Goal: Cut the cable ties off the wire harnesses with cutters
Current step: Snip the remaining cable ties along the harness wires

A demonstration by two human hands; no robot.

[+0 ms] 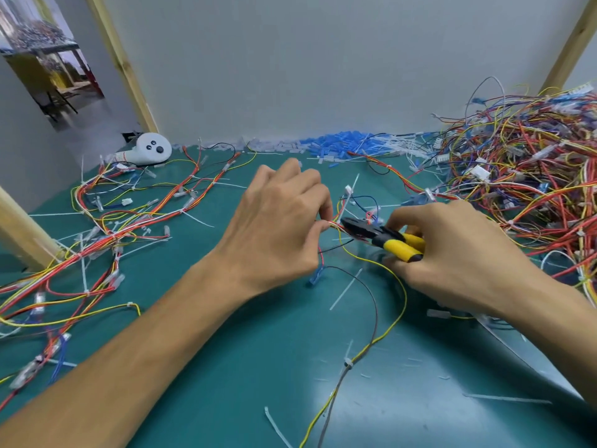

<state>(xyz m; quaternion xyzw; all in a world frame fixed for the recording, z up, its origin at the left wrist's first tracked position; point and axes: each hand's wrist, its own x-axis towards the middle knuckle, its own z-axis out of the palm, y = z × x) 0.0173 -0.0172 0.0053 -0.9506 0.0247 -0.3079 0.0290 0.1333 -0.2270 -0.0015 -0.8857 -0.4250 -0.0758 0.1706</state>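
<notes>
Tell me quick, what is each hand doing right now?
Left hand: pinches the wire harness between thumb and finger.
Right hand: grips the yellow-handled cutters.

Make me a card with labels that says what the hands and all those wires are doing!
Left hand: pinches a wire harness between thumb and fingers
Right hand: holds yellow-handled cutters, black head at the pinched wires
Right side: big tangled pile of harnesses
Left side: loose harnesses spread out
Surface: green mat with cut ties scattered on it
Back edge: white device and blue pieces
</notes>
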